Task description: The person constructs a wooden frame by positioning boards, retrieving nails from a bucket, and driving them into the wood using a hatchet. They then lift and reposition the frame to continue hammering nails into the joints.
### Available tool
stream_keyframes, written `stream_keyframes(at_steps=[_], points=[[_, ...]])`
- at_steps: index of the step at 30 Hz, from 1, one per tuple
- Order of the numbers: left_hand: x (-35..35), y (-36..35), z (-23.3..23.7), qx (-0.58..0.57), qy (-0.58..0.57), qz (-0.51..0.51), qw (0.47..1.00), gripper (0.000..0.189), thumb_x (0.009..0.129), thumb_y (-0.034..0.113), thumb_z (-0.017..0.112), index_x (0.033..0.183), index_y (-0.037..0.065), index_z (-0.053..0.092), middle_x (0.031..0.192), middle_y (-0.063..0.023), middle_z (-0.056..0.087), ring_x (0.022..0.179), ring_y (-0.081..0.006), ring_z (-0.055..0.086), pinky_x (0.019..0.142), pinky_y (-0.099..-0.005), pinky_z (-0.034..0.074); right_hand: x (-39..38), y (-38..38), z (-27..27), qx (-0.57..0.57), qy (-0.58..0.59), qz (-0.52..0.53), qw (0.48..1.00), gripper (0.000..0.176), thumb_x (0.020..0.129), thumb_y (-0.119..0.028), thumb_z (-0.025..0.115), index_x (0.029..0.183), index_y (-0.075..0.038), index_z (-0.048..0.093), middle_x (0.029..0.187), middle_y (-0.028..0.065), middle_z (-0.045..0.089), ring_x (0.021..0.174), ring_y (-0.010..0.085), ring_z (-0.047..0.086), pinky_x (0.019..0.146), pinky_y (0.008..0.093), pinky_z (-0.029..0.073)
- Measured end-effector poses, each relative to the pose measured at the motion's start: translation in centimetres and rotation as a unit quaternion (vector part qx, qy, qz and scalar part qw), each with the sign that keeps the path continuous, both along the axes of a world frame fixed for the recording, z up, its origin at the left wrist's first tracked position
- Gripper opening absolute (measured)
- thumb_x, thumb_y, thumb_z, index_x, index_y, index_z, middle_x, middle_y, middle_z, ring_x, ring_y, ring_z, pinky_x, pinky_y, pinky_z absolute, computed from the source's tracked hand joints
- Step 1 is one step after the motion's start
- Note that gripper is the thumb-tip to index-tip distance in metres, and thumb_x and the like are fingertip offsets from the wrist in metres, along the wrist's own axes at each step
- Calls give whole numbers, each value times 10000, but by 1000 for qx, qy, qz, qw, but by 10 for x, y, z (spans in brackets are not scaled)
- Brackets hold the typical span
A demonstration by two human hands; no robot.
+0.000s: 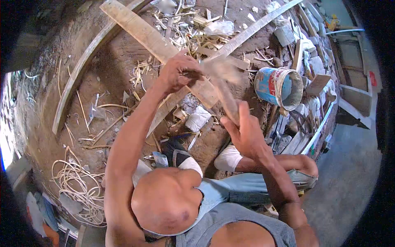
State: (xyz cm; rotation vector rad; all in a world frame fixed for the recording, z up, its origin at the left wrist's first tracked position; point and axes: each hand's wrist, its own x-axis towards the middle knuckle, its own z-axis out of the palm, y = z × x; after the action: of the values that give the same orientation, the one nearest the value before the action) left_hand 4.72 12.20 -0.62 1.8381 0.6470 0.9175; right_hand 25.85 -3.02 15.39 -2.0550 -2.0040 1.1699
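Note:
My left hand (181, 73) is closed around a flat wooden plank (140, 31), which slants from the upper left down to the middle. In my right hand (248, 129) is the wooden handle (227, 101) of a striking tool, its head (225, 72) smeared by motion. That head is just right of my left fingers, over the plank's lower end. Another piece of wood (166, 109) crosses underneath the plank, partly hidden by my left forearm. White crumpled scrap (198, 119) lies on the ground below the plank's end.
A blue and red bucket (269, 86) lies tipped to the right, near heaped scraps (317, 68). A curved wooden strip (78, 70) stands at left, and a long pale board (257, 31) reaches the upper right. Coiled cane (78, 185) lies lower left; shavings (181, 37) litter the earth.

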Motion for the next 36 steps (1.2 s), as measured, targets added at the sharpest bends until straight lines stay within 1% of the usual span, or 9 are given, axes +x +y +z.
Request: stream_keyframes(at_steps=[5,6,11,14,17,21,26,32,36], points=[[4,3,-8,-12,-3,-23,1000,380,537,192,707,913,143,726,902,-53,695,957,-230,647,1164,-515,176,-11,-6,-3,187,80,-76,976,461,925,-271,580,1204,29,370,864,314,618,842,507,606,696,504,473],[4,3,-12,-12,-4,-24,1000,380,537,192,707,913,143,726,902,-53,695,957,-230,647,1164,-515,176,-7,-4,-9,81,17,-76,994,463,927,-272,584,1201,37,374,896,321,620,858,507,610,699,504,477],[5,3,-20,41,-20,17,999,386,546,154,718,932,148,726,894,-47,700,925,-229,658,1157,-524,201,0,-6,0,14,-22,-23,999,423,925,-267,588,1152,24,379,837,301,618,800,497,611,667,498,494],[4,4,-9,24,3,-16,1000,367,565,155,707,931,139,724,881,-47,699,913,-229,660,1156,-526,205,-13,-4,19,211,97,-106,967,434,909,-219,620,1184,33,399,873,283,633,816,446,653,676,468,506],[3,3,-3,14,-11,-20,1000,360,574,159,699,932,128,720,887,-52,700,907,-232,660,1158,-526,201,-16,-8,-8,210,59,-122,968,367,921,-218,599,1089,47,410,775,289,600,710,454,614,615,474,456],[-2,13,-15,22,-42,4,999,348,580,161,694,925,119,718,897,-53,703,902,-233,663,1159,-524,197,8,-7,-31,36,-24,-17,999,367,934,-232,572,1142,18,404,843,323,612,838,522,590,685,504,462],[0,3,-3,25,16,-17,999,324,594,136,680,917,131,714,913,-52,704,909,-239,661,1157,-526,204,-2,1,6,95,89,-79,988,392,938,-273,571,1121,29,401,837,314,623,786,506,608,659,516,476],[4,3,-17,54,26,-18,998,306,597,149,727,902,181,728,929,-16,692,955,-210,634,1160,-520,185,-4,-2,-1,10,-48,-28,998,392,941,-285,563,1117,25,401,799,319,616,800,510,608,668,534,471],[4,6,-12,53,51,-21,997,307,605,197,766,910,201,734,954,-3,683,988,-205,619,1160,-521,176,-6,0,16,33,26,-60,997,379,944,-276,555,1092,34,394,796,321,613,801,512,607,667,533,478]])
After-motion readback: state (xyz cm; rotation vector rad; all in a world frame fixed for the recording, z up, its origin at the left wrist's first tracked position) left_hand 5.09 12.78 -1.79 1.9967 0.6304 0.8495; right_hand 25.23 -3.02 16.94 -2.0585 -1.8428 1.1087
